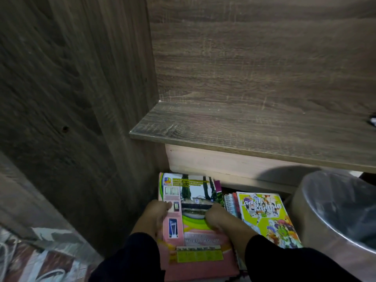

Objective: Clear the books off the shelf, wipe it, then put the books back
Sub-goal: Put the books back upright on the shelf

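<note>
Hands meet on a pink booklet (pixel 195 231) lying below the bare shelf (pixel 254 127): left grip (pixel 156 214) clamped on its left edge, right grip (pixel 217 218) curled over its cover. Beside it, at right, lies a yellow-green comic book (pixel 268 218), near a lined bin (pixel 337 212).

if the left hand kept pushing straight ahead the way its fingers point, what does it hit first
Probably the pale panel under the shelf board. The left hand grips the pink book by its left edge and points forward and up the frame; depth there is hard to judge.
</note>
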Demonstrator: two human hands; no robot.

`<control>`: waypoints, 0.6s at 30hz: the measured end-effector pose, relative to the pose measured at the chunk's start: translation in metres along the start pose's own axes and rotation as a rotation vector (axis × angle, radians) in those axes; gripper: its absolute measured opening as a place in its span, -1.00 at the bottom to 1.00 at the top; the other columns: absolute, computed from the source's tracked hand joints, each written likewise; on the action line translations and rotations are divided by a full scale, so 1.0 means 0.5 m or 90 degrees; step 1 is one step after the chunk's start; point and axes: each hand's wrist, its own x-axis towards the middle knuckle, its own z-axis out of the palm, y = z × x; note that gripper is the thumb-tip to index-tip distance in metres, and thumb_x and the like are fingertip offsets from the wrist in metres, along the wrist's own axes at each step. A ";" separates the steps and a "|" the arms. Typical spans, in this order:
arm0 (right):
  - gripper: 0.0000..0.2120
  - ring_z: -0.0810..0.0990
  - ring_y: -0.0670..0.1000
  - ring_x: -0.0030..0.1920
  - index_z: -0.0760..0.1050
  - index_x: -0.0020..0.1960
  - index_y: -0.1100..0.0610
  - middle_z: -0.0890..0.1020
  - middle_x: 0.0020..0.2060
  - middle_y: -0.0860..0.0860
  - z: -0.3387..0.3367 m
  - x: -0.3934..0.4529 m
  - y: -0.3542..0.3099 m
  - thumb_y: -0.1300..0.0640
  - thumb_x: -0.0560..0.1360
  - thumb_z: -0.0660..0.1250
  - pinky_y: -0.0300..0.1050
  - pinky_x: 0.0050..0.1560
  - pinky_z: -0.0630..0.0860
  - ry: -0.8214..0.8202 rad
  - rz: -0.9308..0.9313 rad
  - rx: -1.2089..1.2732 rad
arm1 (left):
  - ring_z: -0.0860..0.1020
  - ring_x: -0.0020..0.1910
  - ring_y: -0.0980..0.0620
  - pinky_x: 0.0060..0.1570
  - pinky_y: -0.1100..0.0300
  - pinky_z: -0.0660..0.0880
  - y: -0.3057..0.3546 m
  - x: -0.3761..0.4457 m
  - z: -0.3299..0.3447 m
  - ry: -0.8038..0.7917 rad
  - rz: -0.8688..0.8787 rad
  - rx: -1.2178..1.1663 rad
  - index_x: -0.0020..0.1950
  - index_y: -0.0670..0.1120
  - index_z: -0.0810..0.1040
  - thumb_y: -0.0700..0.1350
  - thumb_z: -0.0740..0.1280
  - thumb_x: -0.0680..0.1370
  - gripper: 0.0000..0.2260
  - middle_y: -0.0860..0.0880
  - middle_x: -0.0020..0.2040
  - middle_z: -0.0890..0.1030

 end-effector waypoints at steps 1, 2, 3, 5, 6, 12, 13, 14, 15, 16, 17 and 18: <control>-0.77 0.39 -0.04 -0.32 0.49 0.10 0.37 0.53 0.22 0.27 -0.001 0.003 0.006 0.34 0.56 0.10 -0.48 -0.38 0.44 -0.021 0.044 0.096 | 0.61 -0.15 -0.21 -0.12 -0.07 0.59 0.010 -0.004 -0.001 -0.024 0.027 0.010 0.21 -0.35 0.49 -0.24 0.31 0.55 -0.73 -0.27 -0.12 0.62; -0.80 0.46 0.04 -0.27 0.49 -0.09 0.38 0.57 0.14 0.28 -0.011 -0.015 -0.009 0.37 0.56 0.10 -0.34 -0.15 0.50 -0.017 0.037 0.050 | 0.63 -0.04 -0.26 0.02 -0.18 0.57 0.021 -0.010 -0.004 -0.036 0.043 0.004 0.22 -0.33 0.51 -0.27 0.32 0.53 -0.72 -0.30 -0.03 0.64; -0.76 0.47 0.10 -0.26 0.46 -0.23 0.35 0.60 0.02 0.27 -0.019 -0.032 -0.014 0.39 0.56 0.10 -0.19 -0.08 0.48 -0.028 -0.025 -0.089 | 0.62 0.01 -0.27 0.09 -0.22 0.54 0.039 -0.021 -0.006 -0.049 0.058 -0.003 0.19 -0.32 0.53 -0.31 0.32 0.51 -0.74 -0.31 0.01 0.64; -0.72 0.31 0.04 -0.39 0.41 -0.31 0.28 0.59 -0.12 0.20 -0.036 -0.066 -0.020 0.39 0.56 0.11 -0.20 -0.31 0.32 -0.029 -0.035 -0.064 | 0.63 -0.05 -0.25 0.06 -0.15 0.57 0.075 -0.069 -0.001 -0.071 0.108 -0.016 0.10 -0.30 0.57 -0.40 0.30 0.47 -0.78 -0.30 0.00 0.65; -0.74 0.26 0.00 -0.41 0.40 -0.29 0.22 0.56 -0.18 0.14 -0.045 -0.076 -0.024 0.37 0.55 0.12 -0.24 -0.40 0.23 -0.037 -0.022 0.037 | 0.63 -0.08 -0.24 0.03 -0.12 0.57 0.092 -0.100 0.004 -0.073 0.135 0.001 0.06 -0.28 0.58 -0.42 0.30 0.45 -0.79 -0.30 -0.02 0.65; -0.79 0.25 -0.02 -0.47 0.32 -0.32 0.15 0.33 -0.44 0.05 -0.127 -0.167 -0.028 0.38 0.40 0.24 -0.25 -0.48 0.15 0.106 -0.104 0.122 | 0.66 -0.12 -0.23 -0.03 -0.15 0.61 0.141 -0.203 0.014 0.016 0.279 0.125 -0.19 -0.21 0.61 -0.34 0.32 0.30 -0.86 -0.29 -0.11 0.66; -0.78 0.26 -0.01 -0.46 0.31 -0.33 0.15 0.32 -0.44 0.05 -0.146 -0.195 -0.033 0.38 0.40 0.25 -0.26 -0.50 0.15 0.106 -0.116 0.134 | 0.66 -0.14 -0.22 -0.04 -0.15 0.61 0.147 -0.218 0.013 0.028 0.296 0.143 -0.16 -0.23 0.62 -0.31 0.32 0.27 -0.82 -0.29 -0.12 0.67; -0.79 0.27 -0.01 -0.46 0.32 -0.32 0.16 0.32 -0.43 0.06 -0.164 -0.218 -0.036 0.38 0.41 0.26 -0.26 -0.50 0.17 0.110 -0.126 0.158 | 0.66 -0.14 -0.22 -0.06 -0.14 0.62 0.154 -0.238 0.011 0.044 0.311 0.162 -0.13 -0.25 0.62 -0.29 0.32 0.27 -0.79 -0.29 -0.12 0.66; -0.82 0.29 0.00 -0.45 0.35 -0.28 0.18 0.33 -0.41 0.07 -0.183 -0.241 -0.040 0.38 0.42 0.27 -0.26 -0.49 0.20 0.105 -0.131 0.182 | 0.66 -0.14 -0.23 -0.08 -0.12 0.62 0.160 -0.258 0.007 0.057 0.325 0.182 -0.11 -0.26 0.62 -0.27 0.31 0.28 -0.78 -0.29 -0.12 0.66; -0.87 0.31 0.00 -0.43 0.38 -0.22 0.21 0.35 -0.40 0.08 -0.200 -0.266 -0.044 0.38 0.44 0.28 -0.25 -0.46 0.25 0.100 -0.132 0.195 | 0.66 -0.12 -0.25 -0.10 -0.09 0.63 0.165 -0.281 0.004 0.071 0.338 0.211 -0.08 -0.27 0.61 -0.25 0.31 0.30 -0.76 -0.30 -0.09 0.66; -0.92 0.32 0.01 -0.41 0.41 -0.15 0.24 0.36 -0.38 0.08 -0.216 -0.286 -0.047 0.37 0.46 0.28 -0.23 -0.42 0.28 0.108 -0.135 0.205 | 0.65 -0.09 -0.26 -0.12 -0.08 0.61 0.171 -0.309 0.001 0.085 0.351 0.238 -0.04 -0.28 0.60 -0.24 0.30 0.32 -0.75 -0.31 -0.06 0.65; -0.94 0.32 0.01 -0.40 0.42 -0.08 0.25 0.37 -0.36 0.09 -0.230 -0.302 -0.048 0.35 0.47 0.29 -0.22 -0.40 0.30 0.122 -0.136 0.224 | 0.65 -0.06 -0.27 -0.11 -0.08 0.60 0.175 -0.341 -0.003 0.096 0.356 0.256 0.00 -0.29 0.59 -0.23 0.30 0.35 -0.73 -0.32 -0.02 0.64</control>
